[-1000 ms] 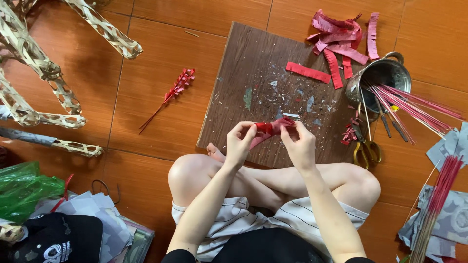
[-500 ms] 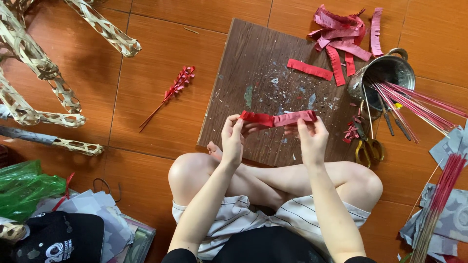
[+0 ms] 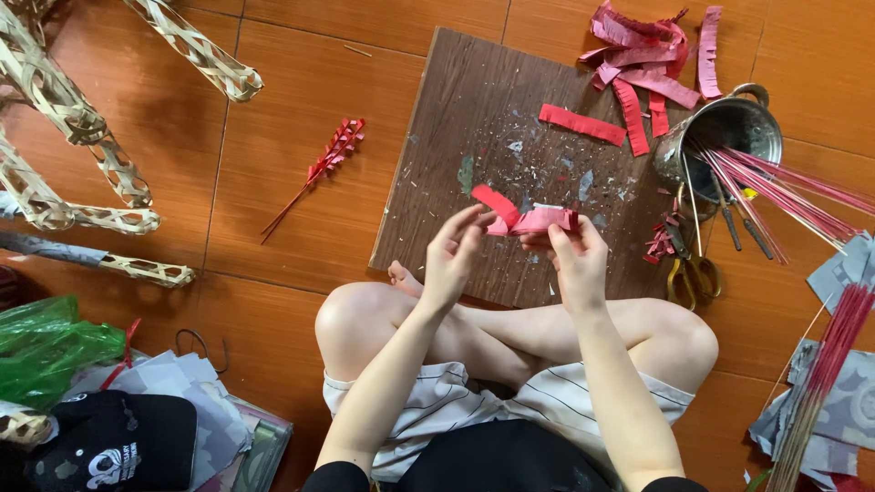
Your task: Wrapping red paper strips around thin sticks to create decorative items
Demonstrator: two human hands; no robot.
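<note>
You sit cross-legged on an orange tiled floor, looking down at your own hands over a dark wooden board (image 3: 474, 118). Your left hand (image 3: 453, 258) and right hand (image 3: 576, 262) are raised close together at the centre, each with fingertips pinched on a red fringed paper strip (image 3: 519, 217). The strip bends between them, one end curling up toward ten o'clock, so it hangs clear of the board, probably so it can be folded or rolled without snagging. The other fingers are loosely curled; neither hand is wide open.

At one o'clock lies a heap of more red strips (image 3: 643, 55), within easy reach. At two o'clock a metal pot (image 3: 720, 128) holds thin pink sticks (image 3: 784, 191) that fan out to three o'clock. Yellow-handled scissors (image 3: 694, 269) lie just beside your right knee. At ten o'clock a finished red sprig (image 3: 319, 173) rests on the floor, apart from the board. Woven bamboo frames (image 3: 73, 128) fill the nine-to-eleven edge.
</note>
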